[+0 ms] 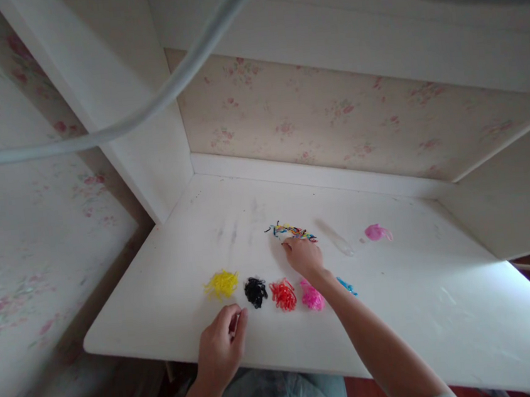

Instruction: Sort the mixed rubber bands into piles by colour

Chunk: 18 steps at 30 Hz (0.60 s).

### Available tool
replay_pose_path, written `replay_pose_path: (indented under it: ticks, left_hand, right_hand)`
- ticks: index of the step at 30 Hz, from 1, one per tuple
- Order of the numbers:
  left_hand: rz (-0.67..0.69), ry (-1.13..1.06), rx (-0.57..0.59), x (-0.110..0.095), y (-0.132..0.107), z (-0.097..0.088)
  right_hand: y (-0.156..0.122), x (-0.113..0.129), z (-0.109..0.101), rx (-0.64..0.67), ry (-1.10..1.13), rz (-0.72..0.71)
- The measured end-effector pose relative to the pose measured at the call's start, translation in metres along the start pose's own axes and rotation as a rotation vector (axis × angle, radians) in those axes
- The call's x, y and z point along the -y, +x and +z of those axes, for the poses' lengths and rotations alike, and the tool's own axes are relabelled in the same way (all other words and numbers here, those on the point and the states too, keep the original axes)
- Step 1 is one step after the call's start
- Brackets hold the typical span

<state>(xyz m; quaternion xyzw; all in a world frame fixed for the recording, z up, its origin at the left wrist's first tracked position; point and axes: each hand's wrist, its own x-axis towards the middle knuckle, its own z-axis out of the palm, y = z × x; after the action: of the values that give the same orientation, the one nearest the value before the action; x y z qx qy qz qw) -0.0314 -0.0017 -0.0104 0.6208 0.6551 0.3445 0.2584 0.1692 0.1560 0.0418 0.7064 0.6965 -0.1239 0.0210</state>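
Note:
My right hand point(304, 255) reaches over the table to the near edge of a mixed heap of small coloured rubber bands point(291, 229). Its fingers are pinched together, and whatever is between them is too small to make out. Closer to the front edge, my left hand point(221, 348) is loosely closed, its fingertips curled in; any content is hidden. Just beyond it lie a yellow band pile point(223, 284) and a black band pile point(256, 292). A red pile point(283, 295) and a pink pile point(312, 296) continue the row. My right forearm partly covers a blue pile point(347, 286).
A clear, slim tube-like object point(338, 239) lies right of the mixed heap. Farther right is a pink bundle point(377, 232). The white table point(428, 307) meets a back ledge and side panels. A pale cable point(164, 98) crosses the upper view.

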Motion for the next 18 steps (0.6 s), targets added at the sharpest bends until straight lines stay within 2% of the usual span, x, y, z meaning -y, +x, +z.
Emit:
replay_pose_path:
  ticks: [4,10,15,18]
  left_hand:
    - [0.007,-0.002,0.0,0.0,0.0,0.0]
    - [0.018,0.036,0.032,-0.001,0.001,0.0]
    - [-0.011,0.021,0.024,0.001,-0.002,-0.001]
    - [-0.014,-0.003,0.0,0.002,-0.003,-0.001]
  right_hand:
    - [-0.028,0.006,-0.004,0.035,0.066,-0.122]
    - [-0.064,0.026,-0.003,0.097,0.124,-0.479]
    - [-0.065,0.04,-0.003,0.106,0.021,-0.471]
    - [-0.066,0.04,-0.006,0.114,0.015,-0.444]
